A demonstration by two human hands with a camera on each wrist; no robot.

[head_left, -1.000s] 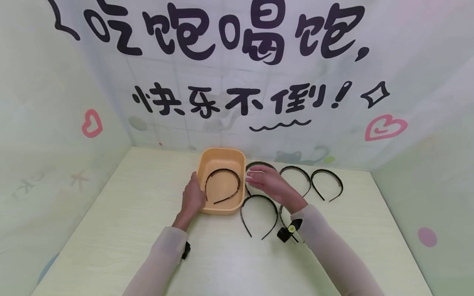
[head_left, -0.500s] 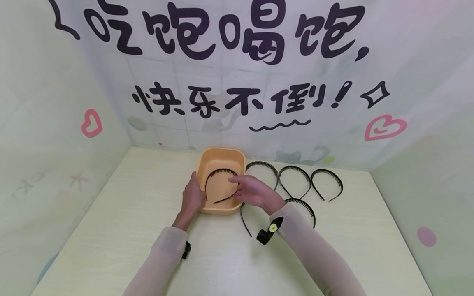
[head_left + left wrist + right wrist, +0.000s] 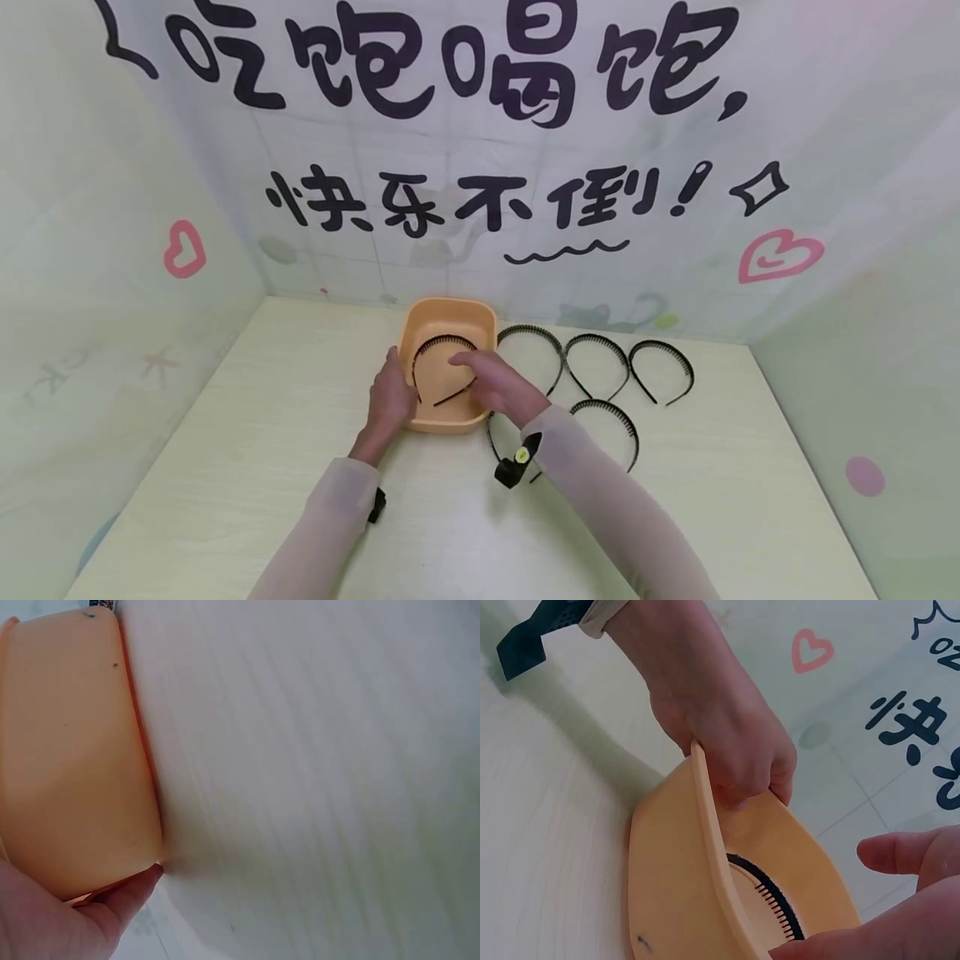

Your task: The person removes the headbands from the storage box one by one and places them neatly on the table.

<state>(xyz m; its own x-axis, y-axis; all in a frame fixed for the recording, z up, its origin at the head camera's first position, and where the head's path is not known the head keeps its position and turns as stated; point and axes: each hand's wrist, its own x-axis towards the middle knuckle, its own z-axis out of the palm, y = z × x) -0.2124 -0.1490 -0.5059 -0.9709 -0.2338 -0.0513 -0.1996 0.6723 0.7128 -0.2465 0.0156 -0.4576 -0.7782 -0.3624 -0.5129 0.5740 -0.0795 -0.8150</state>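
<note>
An orange plastic tub point(image 3: 442, 427) stands at the back of the table with a black toothed headband point(image 3: 447, 338) inside. My left hand point(image 3: 393, 396) grips the tub's left side; in the right wrist view its fingers curl over the rim, and in the left wrist view its fingertips reach the bottom edge. My right hand point(image 3: 501, 385) reaches over the tub's right rim, its fingers at the right side of the headband and covering part of it. In the right wrist view the thumb point(image 3: 896, 853) is straight and well apart from the fingers point(image 3: 832, 945).
Several more black headbands lie right of the tub: one close to its rim point(image 3: 551, 337), another beside it point(image 3: 600, 337), one farther right point(image 3: 678, 358) and one nearer the front point(image 3: 635, 429). The right forearm partly covers another headband point(image 3: 491, 437). A printed cloth wall point(image 3: 450, 275) rises behind.
My right hand has moved left and down from beside the tub to inside it. The headband in the tub has shifted slightly back and left. My left hand has stayed on the tub.
</note>
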